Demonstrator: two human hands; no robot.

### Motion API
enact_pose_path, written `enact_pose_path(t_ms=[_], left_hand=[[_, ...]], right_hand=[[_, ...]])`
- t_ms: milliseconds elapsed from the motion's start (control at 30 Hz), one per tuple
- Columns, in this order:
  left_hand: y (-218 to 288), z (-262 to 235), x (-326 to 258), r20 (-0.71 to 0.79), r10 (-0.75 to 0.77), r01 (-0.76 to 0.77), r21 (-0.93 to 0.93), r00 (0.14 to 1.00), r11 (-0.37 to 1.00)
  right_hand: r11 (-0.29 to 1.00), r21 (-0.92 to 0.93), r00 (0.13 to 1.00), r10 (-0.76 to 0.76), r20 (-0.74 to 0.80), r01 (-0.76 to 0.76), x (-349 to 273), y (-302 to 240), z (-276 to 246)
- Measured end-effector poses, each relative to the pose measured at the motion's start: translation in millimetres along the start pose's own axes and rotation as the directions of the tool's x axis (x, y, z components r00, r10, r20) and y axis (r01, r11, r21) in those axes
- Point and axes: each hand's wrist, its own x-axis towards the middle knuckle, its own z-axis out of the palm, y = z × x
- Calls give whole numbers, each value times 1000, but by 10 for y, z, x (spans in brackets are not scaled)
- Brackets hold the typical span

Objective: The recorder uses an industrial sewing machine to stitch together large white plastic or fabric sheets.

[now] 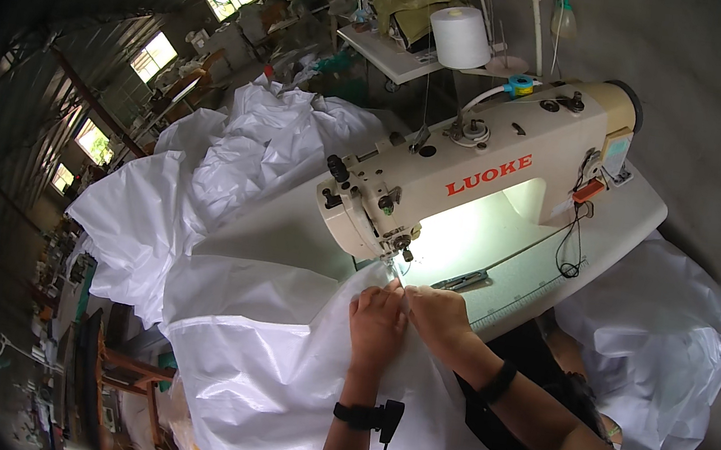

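Observation:
A large white sheet, shiny and wrinkled, spreads over the sewing machine table and down its near side. Its edge runs up to the needle area of a beige sewing machine. Just in front of the needle, my left hand rests on the sheet with its fingers bent and closed on the material. Close beside it, my right hand is closed in a pinch at the sheet's right edge. The fingertips of both hands are partly hidden. A pair of thread snips lies on the table right of the needle.
More white sheeting is heaped beyond the table's left side, and another bundle hangs at the right. A white thread cone stands behind the machine. A wooden stool is at the lower left. A cable hangs from my left wristband.

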Motion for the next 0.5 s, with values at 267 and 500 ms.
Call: enact_pose_path(t_ms=[267,500], left_hand=[[-159,91,-21,-18,56,-57,-80,998,995],[-125,98,-5,-6,-19,19,-24,1000,1000]], right_hand=[[925,-348,988,-152,36,155,-123,-3,152],[995,32,992,-94,87,91,-92,95,8]])
